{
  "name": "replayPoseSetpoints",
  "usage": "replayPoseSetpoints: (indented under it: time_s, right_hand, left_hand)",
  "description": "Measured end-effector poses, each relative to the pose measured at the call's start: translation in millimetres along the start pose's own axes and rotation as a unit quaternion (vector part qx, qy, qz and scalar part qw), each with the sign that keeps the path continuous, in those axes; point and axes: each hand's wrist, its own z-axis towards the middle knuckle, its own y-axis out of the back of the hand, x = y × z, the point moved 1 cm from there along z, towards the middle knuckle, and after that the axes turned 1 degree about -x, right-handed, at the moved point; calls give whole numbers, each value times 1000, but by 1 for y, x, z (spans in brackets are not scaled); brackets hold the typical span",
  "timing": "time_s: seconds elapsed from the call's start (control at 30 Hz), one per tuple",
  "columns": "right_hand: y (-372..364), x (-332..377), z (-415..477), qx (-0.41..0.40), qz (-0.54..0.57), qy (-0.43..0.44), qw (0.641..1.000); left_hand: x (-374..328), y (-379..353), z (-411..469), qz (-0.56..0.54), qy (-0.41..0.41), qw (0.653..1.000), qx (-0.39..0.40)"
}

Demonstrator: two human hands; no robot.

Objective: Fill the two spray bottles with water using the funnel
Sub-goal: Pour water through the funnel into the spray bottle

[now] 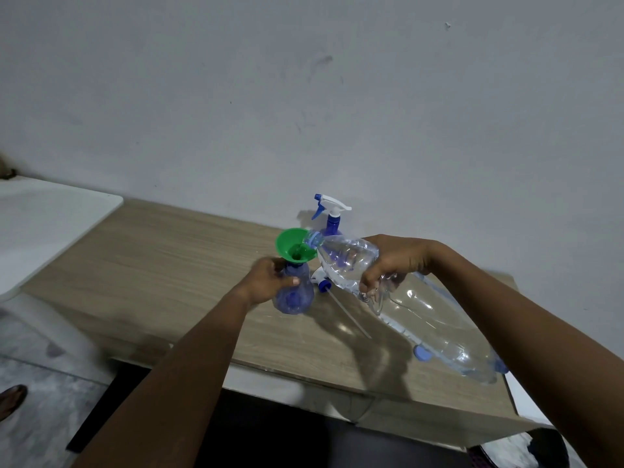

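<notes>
A green funnel [294, 245] sits in the neck of a blue spray bottle [293, 293] standing on the wooden table [162, 265]. My left hand [268, 280] grips this bottle near its top. My right hand [393, 261] holds a large clear water bottle [422, 312] tilted, its mouth over the funnel, with water running in. A second blue spray bottle [332, 216] with its white trigger head on stands behind, by the wall. A loose spray head [322, 282] with a long tube lies on the table between the two hands.
A blue cap [422, 352] lies on the table under the big bottle. A white surface [44, 228] adjoins the table on the left. The grey wall runs close behind. The table's front edge lies near my forearms, with floor to the lower left.
</notes>
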Motion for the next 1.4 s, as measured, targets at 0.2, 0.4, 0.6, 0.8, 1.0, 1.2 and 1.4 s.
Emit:
replayPoseSetpoints:
  time_s: [0.2,0.4,0.6,0.8,1.0,1.2,1.4]
  right_hand:
    - [0,-3,-1,-3,8,0,1000]
    - [-2,-7,-12,-82,54,97,990]
    - [-14,-32,-17,-330,152,153,919]
    - [-42,-37,-4,-486,156,153,846]
    - [-52,-56,14,-565,194,97,796]
    - [-50,-74,16,-618,249,53,744]
    - [-44,-91,4,-637,258,36,726]
  left_hand:
    - [0,1,0,-1,7,1000,1]
    - [0,0,1,-1,-1,1000,-5]
    - [-3,-2,-2,10,-9,1000,-5]
    - [-5,-3,-2,22,-4,1000,-10]
    - [-4,-5,0,28,-9,999,-17]
    - [-6,-4,0,33,2,999,0]
    - [-5,-4,1,35,-2,999,-6]
